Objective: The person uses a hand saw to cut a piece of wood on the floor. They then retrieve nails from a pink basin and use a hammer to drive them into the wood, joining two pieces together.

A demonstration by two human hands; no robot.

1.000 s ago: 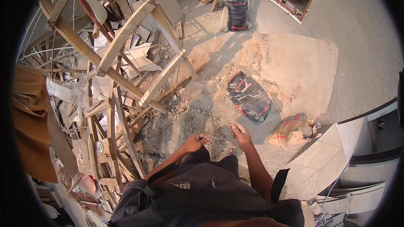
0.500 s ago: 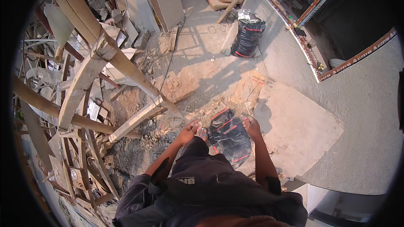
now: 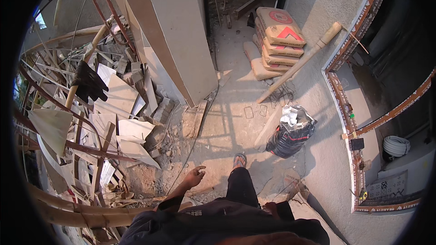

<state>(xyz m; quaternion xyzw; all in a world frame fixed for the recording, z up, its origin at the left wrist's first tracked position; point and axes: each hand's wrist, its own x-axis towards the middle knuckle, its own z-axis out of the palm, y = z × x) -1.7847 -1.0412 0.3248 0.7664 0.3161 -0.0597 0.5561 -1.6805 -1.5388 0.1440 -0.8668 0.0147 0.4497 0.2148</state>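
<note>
My left hand (image 3: 194, 178) hangs out in front of me over the dusty ground, its fingers loosely apart and nothing visible in it. Low beside my right thigh is my right hand (image 3: 271, 207), mostly dark and partly covered by my clothing, so its fingers cannot be made out. Ahead to the right, a black plastic sack (image 3: 290, 138) with red stripes and crumpled white scraps at its mouth leans by the wall. My sandalled foot (image 3: 239, 160) is stepped forward between the left hand and this sack.
Stacked brown cement sacks (image 3: 284, 41) stand ahead, with a bamboo pole (image 3: 299, 63) leaning beside them. Tall boards (image 3: 184, 41) rise to their left. Broken panels and timber (image 3: 118, 100) pile up on the left. A taped window frame (image 3: 338, 104) lines the right wall.
My view has moved forward and up. Both hands have come away from the black sack on the ground, which is out of sight now; my right hand has dropped back beside my thigh.
</note>
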